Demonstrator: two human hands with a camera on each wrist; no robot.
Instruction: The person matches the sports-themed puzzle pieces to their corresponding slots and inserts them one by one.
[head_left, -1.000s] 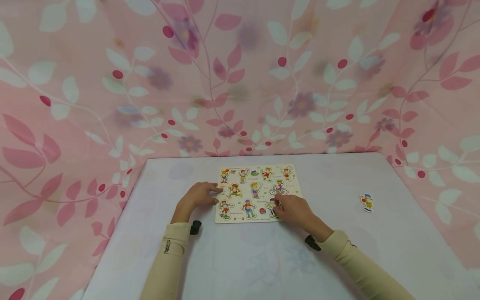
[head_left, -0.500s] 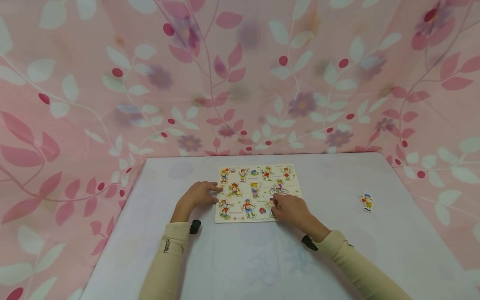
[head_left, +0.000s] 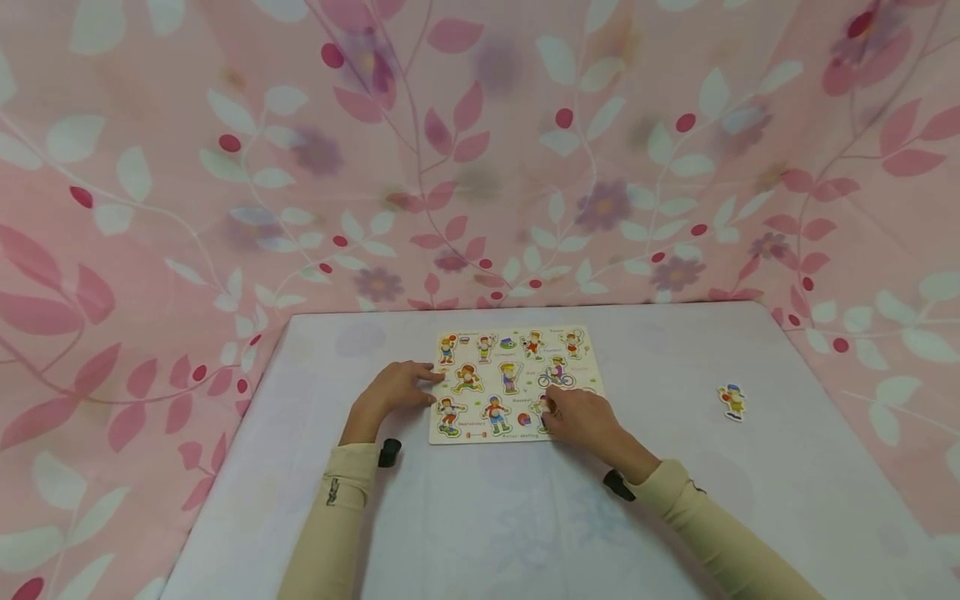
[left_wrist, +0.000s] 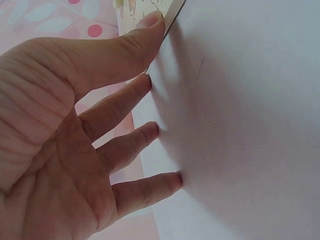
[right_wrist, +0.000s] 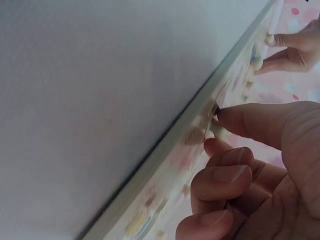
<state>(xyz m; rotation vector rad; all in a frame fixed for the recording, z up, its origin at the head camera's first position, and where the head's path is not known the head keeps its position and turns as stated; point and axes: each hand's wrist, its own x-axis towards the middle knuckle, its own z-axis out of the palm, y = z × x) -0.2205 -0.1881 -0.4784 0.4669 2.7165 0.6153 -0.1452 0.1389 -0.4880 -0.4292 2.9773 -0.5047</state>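
Observation:
A wooden peg puzzle board (head_left: 517,346) with cartoon sport figures lies flat on the white table (head_left: 525,517). My left hand (head_left: 420,385) rests beside the board's left edge. Its fingers (left_wrist: 142,82) are straight and spread on the cloth, and the thumb touches the board edge (left_wrist: 172,12). My right hand (head_left: 551,410) is at the board's near right corner. Its thumb and forefinger pinch the small peg (right_wrist: 216,131) of a figure piece (head_left: 542,408) seated in the board. The other right fingers are curled under.
One loose figure piece (head_left: 732,402) lies on the table far to the right. A pink leaf-print curtain (head_left: 480,167) surrounds the table at the back and both sides. Black wrist cameras (head_left: 389,452) sit under both sleeves.
My right hand has edged slightly left on the near right piece and keeps its pinch. The left hand and the board have not moved.

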